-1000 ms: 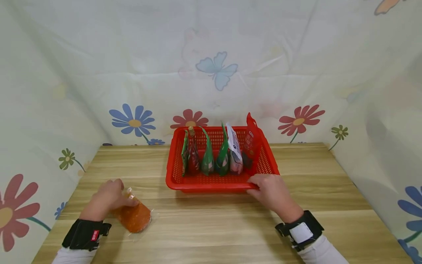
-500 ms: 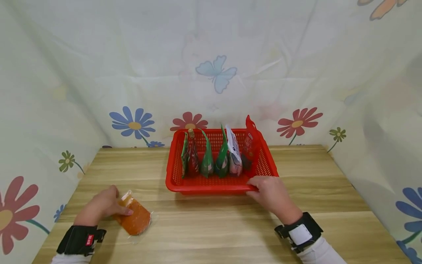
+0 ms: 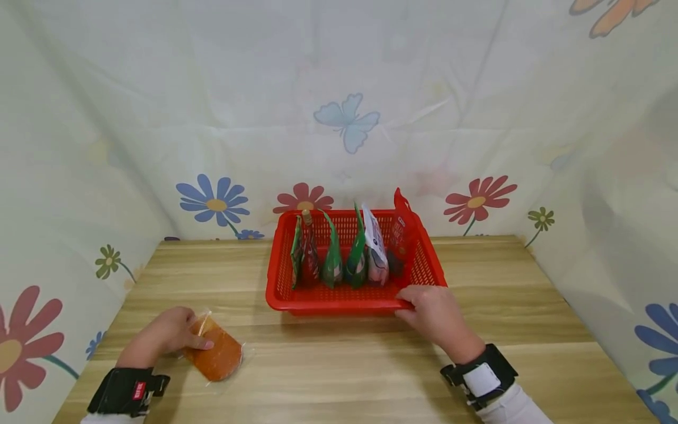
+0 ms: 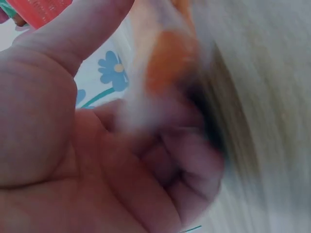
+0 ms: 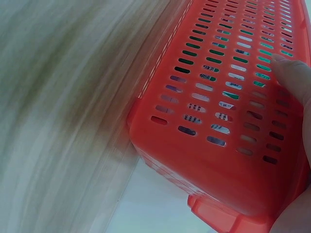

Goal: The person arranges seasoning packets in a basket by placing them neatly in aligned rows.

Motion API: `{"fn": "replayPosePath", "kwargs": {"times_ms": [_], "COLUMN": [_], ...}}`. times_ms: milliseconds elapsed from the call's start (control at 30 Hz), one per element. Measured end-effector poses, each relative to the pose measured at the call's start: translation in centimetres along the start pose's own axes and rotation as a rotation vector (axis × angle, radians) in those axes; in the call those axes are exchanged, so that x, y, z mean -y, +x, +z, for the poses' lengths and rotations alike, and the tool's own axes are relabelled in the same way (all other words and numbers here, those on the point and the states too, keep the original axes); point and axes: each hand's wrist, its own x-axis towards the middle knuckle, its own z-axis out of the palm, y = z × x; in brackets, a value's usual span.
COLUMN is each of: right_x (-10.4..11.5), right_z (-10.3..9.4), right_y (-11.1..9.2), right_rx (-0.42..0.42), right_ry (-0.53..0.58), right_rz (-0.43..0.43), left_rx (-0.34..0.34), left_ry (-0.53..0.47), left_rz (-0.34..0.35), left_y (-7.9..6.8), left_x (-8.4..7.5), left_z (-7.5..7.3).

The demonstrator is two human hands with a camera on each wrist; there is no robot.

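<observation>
My left hand is at the left of the table, its thumb over the upper end of a flat clear plastic packet with orange contents. In the left wrist view the fingers curl beneath the blurred packet, pinching it against the thumb. My right hand grips the front rim of a red perforated plastic basket near its right corner. Seen from the right wrist, the thumb lies against the basket's slotted wall.
Upright in the basket stand a slim red bottle, green bags, a white-and-pink bag and a tall red bag. A flower-printed cloth encloses the wooden table at the back and sides.
My left hand has shifted slightly left and toward me, uncovering more of the packet's upper end. The right hand keeps its grip on the rim. The head view has tilted up a little.
</observation>
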Motion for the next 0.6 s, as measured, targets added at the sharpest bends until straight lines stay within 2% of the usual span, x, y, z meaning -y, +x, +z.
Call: {"fn": "replayPosePath", "kwargs": {"times_ms": [200,300,367,467,600], "right_x": [0.2,0.3,0.4,0.5,0.8], "right_z": [0.0,-0.3,-0.5,-0.9,-1.3], "right_y": [0.0,0.3,0.6,1.0,1.2], "right_rx": [0.018,0.075,0.125,0.205,0.28], "right_ry": [0.002,-0.004,-0.01,0.016,0.105], "right_rz": [0.029,0.055,0.069,0.097,0.166], "left_rx": [-0.042,-0.06,-0.063,-0.033,0.015], "left_ry": [0.019,0.005,-0.02,-0.091,-0.16], "left_rz": [0.155,0.215,0.258,0.323,0.393], "left_y": [-0.4,-0.7,-1.1,-1.6,-2.5], "left_x": [-0.1,-0.8,-1.5,-3.0,-5.4], "left_z": [0.3,0.4,0.4,0.3,0.2]}}
